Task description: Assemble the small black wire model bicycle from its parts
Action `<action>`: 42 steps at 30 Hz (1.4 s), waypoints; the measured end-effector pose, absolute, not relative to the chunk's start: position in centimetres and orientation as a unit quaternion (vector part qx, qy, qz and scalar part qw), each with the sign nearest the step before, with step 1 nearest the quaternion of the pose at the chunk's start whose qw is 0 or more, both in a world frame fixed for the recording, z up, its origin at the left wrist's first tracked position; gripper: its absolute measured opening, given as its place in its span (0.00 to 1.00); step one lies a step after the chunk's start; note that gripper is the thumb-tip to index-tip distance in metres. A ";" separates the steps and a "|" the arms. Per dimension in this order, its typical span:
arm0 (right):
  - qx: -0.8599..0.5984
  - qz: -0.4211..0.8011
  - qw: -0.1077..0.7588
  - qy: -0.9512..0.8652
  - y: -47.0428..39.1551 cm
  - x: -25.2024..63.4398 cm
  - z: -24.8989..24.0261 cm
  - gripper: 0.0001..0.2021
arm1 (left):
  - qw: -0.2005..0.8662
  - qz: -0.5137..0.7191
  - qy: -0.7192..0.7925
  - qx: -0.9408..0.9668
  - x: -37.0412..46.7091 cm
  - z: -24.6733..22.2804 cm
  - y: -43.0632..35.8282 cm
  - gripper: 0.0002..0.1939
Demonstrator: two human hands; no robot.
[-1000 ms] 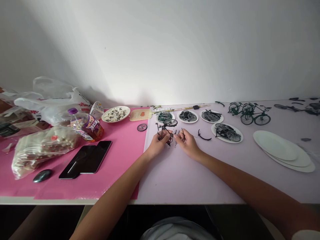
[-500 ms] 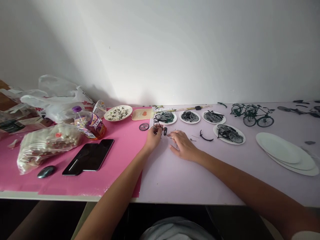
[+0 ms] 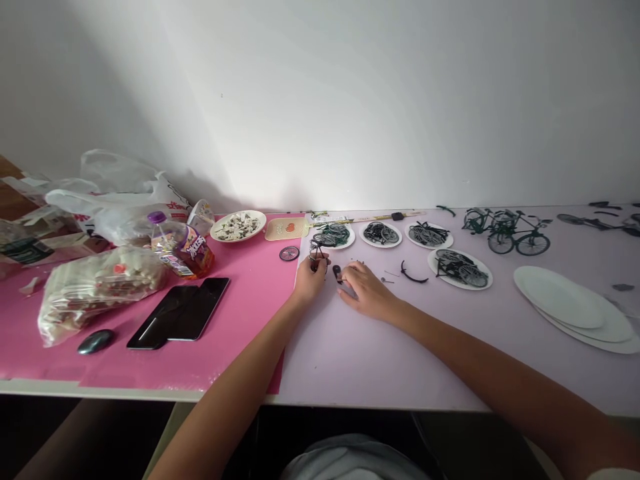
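Bicycle frame (image 3: 317,256) in dark plastic sits pinched between the fingertips of our left hand (image 3: 310,275), over the surface (image 3: 360,367) near the left edge of its pale part. Our right hand (image 3: 367,289), fingers loosely curled, is at a small dark part (image 3: 337,271); we cannot tell whether it grips it. Left of the frame, a loose wheel (image 3: 289,253) lies on the pink sheet (image 3: 240,313). Plates of parts (image 3: 381,243) line the surface's far edge, and bare white plates (image 3: 560,297) overlap toward the right.

2 phones (image 3: 200,310), touching | purple-capped bottle (image 3: 183,252) | white plastic bag (image 3: 117,212)
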State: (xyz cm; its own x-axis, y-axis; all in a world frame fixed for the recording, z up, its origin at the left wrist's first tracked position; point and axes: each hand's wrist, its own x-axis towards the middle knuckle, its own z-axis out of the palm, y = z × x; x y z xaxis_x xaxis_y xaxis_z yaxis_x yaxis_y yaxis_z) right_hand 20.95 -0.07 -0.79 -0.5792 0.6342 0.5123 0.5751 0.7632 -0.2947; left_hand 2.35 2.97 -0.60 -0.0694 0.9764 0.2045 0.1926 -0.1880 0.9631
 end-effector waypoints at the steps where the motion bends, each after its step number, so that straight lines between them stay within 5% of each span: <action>1: -0.351 0.043 0.315 -0.881 -0.1 21.0 -0.8 0.07 | 0.367 0.514 0.515 0.579 2.5 -0.7 2.8 0.09; 12: -0.468 0.010 0.359 -0.807 0.6 21.5 -1.6 0.23 | 0.328 0.500 0.507 0.621 3.3 -0.8 1.7 0.09; 42: -0.452 -0.103 0.295 -0.836 1.3 22.2 -1.7 0.10 | 0.352 0.485 0.497 0.628 3.6 -0.7 1.5 0.09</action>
State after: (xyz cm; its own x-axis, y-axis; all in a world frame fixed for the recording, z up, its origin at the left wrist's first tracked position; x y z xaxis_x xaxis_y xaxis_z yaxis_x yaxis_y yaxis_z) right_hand 22.24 1.33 -1.65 -0.4177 0.6941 0.5863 0.8156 0.5708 -0.0947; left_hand 3.58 1.46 -0.73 0.0354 0.9653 0.2588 0.2822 -0.2581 0.9240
